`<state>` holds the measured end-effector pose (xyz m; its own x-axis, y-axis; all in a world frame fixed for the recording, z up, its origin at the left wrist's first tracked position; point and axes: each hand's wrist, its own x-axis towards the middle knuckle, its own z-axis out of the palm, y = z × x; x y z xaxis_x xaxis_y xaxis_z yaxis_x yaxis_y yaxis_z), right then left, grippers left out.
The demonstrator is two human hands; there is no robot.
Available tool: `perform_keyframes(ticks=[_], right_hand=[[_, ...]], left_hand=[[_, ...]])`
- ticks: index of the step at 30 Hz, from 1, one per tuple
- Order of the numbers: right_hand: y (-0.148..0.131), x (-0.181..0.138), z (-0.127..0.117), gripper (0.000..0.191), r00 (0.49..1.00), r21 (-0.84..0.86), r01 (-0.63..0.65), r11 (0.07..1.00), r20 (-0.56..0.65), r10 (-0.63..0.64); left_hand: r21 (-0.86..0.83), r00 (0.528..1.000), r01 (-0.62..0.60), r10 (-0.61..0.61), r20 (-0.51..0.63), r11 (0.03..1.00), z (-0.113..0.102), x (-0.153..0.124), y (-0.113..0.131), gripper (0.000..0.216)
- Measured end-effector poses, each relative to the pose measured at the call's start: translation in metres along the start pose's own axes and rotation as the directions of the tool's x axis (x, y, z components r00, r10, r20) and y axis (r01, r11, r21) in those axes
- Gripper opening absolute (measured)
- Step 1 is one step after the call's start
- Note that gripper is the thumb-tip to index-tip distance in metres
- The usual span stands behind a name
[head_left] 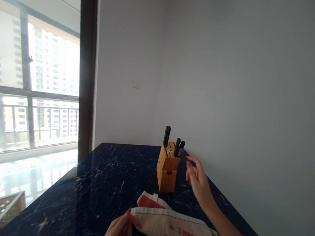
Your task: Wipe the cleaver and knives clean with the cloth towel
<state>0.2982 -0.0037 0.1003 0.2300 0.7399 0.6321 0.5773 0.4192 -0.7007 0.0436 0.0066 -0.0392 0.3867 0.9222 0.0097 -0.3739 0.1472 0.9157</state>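
Note:
A wooden knife block [167,169] stands on a dark blue marbled table [102,178] near the white wall. Three black knife handles [166,136] stick out of its top. My right hand [197,181] is raised just right of the block, fingers spread and holding nothing. A beige towel with red edging and red lettering [168,224] lies near the front edge. My left hand [119,231] rests on the towel's left end, fingers pinching its edge.
A white wall [238,91] runs along the table's right side and back. A large window with a railing [31,104] is at the left. A pale perforated crate [5,207] sits on the floor at the lower left.

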Motion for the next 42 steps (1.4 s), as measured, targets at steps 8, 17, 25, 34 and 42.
perform_keyframes(ticks=[8,17,25,34,42], right_hand=[[0.043,-0.070,0.026,0.018,0.905,-0.266,0.020,0.964,0.415,0.095],[0.053,-0.083,0.025,0.018,0.856,-0.298,0.066,0.952,0.508,0.099],[0.049,-0.075,0.016,0.019,0.866,-0.295,0.065,0.953,0.492,0.093],[0.066,-0.055,-0.028,0.018,0.869,-0.515,0.135,0.846,0.473,0.149],[0.091,-0.067,-0.086,0.032,0.726,-0.638,-0.098,0.764,0.479,0.493]], left_hand=[[0.001,1.000,-0.008,0.008,-0.028,1.000,0.002,0.000,-0.002,0.045],[0.176,1.000,0.005,-0.009,0.023,0.984,0.003,0.001,-0.008,0.044],[0.233,0.996,0.004,-0.025,0.087,0.972,0.005,-0.001,-0.001,0.041],[0.687,0.974,-0.100,-0.070,0.214,0.720,0.030,-0.025,0.024,0.029],[0.989,0.984,-0.117,0.144,0.104,0.087,0.023,-0.022,0.052,0.031]])
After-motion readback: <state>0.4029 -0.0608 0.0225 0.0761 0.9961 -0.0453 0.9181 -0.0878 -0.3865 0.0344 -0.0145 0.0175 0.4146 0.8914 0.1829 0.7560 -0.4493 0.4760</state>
